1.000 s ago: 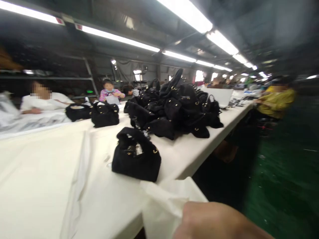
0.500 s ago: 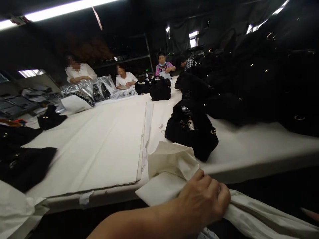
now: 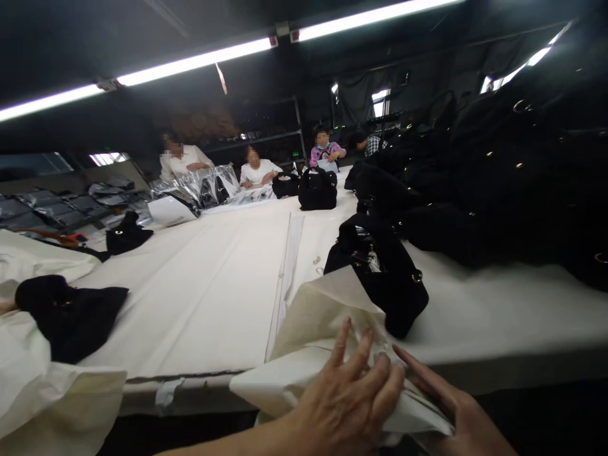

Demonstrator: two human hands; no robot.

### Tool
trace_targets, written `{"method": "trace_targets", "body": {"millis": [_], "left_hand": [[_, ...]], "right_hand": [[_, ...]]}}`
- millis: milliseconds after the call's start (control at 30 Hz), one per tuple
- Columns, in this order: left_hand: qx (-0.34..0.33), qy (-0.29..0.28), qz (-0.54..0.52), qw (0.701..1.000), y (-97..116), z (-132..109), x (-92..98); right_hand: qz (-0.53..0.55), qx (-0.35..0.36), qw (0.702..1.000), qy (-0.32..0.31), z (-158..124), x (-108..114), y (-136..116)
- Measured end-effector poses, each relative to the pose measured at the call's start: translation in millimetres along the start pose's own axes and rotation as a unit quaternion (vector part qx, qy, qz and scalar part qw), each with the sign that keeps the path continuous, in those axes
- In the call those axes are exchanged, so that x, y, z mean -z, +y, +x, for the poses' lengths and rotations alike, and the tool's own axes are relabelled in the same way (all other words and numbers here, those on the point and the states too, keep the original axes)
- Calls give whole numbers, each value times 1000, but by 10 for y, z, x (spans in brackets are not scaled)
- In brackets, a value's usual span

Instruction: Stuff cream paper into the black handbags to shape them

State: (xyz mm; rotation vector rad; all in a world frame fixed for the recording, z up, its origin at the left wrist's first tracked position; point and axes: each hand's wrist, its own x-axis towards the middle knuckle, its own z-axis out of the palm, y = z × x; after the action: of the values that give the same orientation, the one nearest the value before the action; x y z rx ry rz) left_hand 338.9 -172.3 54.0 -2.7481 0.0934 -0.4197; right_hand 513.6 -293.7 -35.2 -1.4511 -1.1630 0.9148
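Off-white sheet material (image 3: 327,310), thin like paper or lining fabric, bunches up in front of me over the table's near edge. My left hand (image 3: 351,386) closes on it from above, fingers bent and somewhat apart. From the right, my right hand (image 3: 456,399) squeezes the gathered part of the same sheet, its fingertips close to those of the left; its palm side is hidden. Just beyond the sheet stands a black handbag (image 3: 403,285) with gold rings, its top open and something pale inside.
The long white table (image 3: 213,285) stretches away. A heap of black bags (image 3: 475,190) rises at right. More black bags (image 3: 317,189) stand farther back. At left are another black bag (image 3: 71,316) and pale sheets (image 3: 80,399), with part of another person's hand. Several people sit or stand beyond.
My right hand has come in from the right edge onto the sheet. My left hand's fingers have loosened and spread more. At left, pale sheet material has shifted over the bags. The view has tilted up.
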Motion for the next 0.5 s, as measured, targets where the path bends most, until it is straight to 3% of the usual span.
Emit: {"method": "trace_targets", "body": {"millis": [100,233,367,500], "left_hand": [[31,15,-7,999,-78,-174,2],[5,16,-29,999,-68,-128,-34],[-46,19,-29,998,-54,101,59],[-101,32,-25,994,-45,399,230]], "right_hand": [[66,-26,997,-12,20,26,-63],[-20,9,994,-109,32,-22,-220],[-80,74,994,-29,10,-36,-277],[-125,72,989,42,150,-58,-197]]}}
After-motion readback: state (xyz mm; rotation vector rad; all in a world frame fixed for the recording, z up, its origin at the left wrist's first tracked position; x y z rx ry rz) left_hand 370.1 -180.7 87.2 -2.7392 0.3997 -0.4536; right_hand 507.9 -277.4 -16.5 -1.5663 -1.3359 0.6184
